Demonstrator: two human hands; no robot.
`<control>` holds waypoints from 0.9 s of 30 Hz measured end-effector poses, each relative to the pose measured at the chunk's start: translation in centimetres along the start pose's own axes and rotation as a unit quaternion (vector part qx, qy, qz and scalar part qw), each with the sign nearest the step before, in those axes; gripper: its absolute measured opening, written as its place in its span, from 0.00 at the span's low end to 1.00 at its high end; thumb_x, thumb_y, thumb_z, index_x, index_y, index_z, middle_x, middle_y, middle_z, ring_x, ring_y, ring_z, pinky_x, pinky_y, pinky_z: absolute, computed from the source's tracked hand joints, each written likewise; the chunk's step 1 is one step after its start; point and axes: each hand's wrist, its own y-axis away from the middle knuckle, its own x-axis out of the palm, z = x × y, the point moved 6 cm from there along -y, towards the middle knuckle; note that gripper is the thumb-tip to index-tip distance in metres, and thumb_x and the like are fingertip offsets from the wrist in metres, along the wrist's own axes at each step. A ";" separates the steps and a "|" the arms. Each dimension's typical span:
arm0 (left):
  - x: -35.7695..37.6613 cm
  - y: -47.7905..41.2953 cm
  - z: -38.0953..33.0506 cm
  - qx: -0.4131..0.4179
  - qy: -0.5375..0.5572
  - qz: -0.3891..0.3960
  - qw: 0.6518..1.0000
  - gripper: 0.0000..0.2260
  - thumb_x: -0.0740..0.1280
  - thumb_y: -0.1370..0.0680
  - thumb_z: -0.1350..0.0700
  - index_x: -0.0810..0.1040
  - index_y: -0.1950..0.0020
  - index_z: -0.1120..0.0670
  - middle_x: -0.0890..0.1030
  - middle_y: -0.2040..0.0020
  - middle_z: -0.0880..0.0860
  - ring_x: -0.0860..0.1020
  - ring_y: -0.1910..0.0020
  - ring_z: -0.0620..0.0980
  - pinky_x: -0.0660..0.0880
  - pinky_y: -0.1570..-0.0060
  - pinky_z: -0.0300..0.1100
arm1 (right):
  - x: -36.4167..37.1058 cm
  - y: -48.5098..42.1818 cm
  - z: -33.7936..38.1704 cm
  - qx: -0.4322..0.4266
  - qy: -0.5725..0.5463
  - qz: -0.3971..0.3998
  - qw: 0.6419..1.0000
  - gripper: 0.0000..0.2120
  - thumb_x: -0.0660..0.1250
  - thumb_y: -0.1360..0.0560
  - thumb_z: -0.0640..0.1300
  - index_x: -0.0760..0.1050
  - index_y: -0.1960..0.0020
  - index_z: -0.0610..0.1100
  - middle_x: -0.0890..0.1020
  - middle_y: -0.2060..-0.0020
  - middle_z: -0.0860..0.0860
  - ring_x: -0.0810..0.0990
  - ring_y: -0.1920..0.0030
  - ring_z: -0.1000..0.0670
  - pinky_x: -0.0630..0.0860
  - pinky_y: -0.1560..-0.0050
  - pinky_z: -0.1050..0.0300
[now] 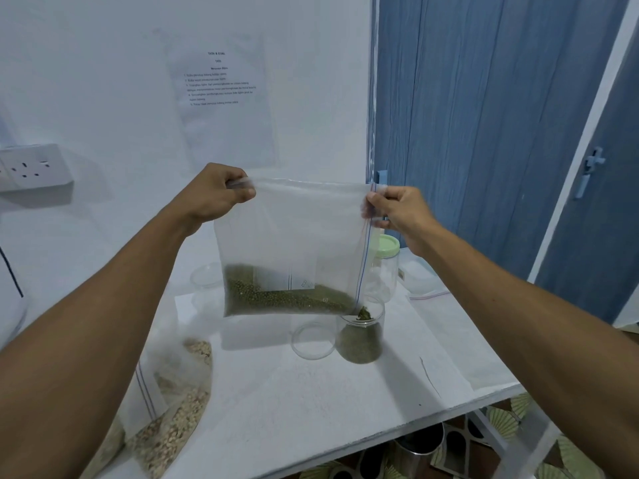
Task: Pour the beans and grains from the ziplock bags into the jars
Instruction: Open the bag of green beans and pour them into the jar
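A clear ziplock bag [294, 236] with green mung beans in its bottom hangs turned sideways above the table. My left hand [214, 191] pinches its upper left corner. My right hand [397, 212] pinches the zip edge at the upper right. The bag's lower right corner sits in the mouth of an open clear jar [361, 337], which is partly filled with green beans. An empty open jar [313, 340] stands just left of it. A second bag [173, 409] of pale grains lies at the table's front left.
A jar with a green lid [385, 264] stands behind the bean jar. Another clear jar [204, 276] shows behind the bag's left side. An empty ziplock bag [425, 281] lies at the back right. The white table [328, 409] ends at the front right. A wall socket [33, 167] is at left.
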 end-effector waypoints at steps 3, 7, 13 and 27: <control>0.0 -0.1 -0.1 0.000 0.000 0.000 1.000 0.10 0.68 0.21 0.60 0.75 0.58 0.66 0.68 0.63 0.54 0.65 0.64 0.49 0.64 0.63 0.42 | 0.0 -0.1 0.0 0.000 0.000 0.000 1.000 0.08 0.67 0.20 0.42 0.82 0.50 0.38 0.85 0.59 0.46 0.85 0.59 0.51 0.82 0.51 0.53; 0.0 -0.2 -0.4 0.005 -0.001 0.001 1.000 0.10 0.69 0.21 0.60 0.75 0.56 0.67 0.69 0.63 0.55 0.66 0.64 0.49 0.65 0.62 0.42 | -0.3 0.0 0.0 0.000 -0.003 0.002 1.000 0.08 0.66 0.20 0.42 0.82 0.51 0.39 0.85 0.59 0.47 0.85 0.59 0.51 0.82 0.52 0.55; -0.1 -0.5 -0.9 0.009 -0.007 0.001 1.000 0.09 0.69 0.21 0.60 0.76 0.57 0.65 0.70 0.64 0.53 0.67 0.64 0.48 0.66 0.62 0.42 | -0.6 0.1 0.2 -0.003 -0.001 -0.001 1.000 0.08 0.66 0.20 0.42 0.82 0.50 0.40 0.85 0.58 0.47 0.84 0.59 0.52 0.82 0.54 0.57; 0.0 -0.9 -1.1 0.005 -0.016 0.002 1.000 0.09 0.68 0.21 0.61 0.77 0.54 0.68 0.71 0.63 0.53 0.67 0.64 0.48 0.66 0.62 0.41 | -0.8 -0.1 0.1 0.001 -0.008 -0.006 1.000 0.08 0.66 0.20 0.42 0.82 0.50 0.38 0.85 0.58 0.45 0.84 0.59 0.51 0.81 0.54 0.56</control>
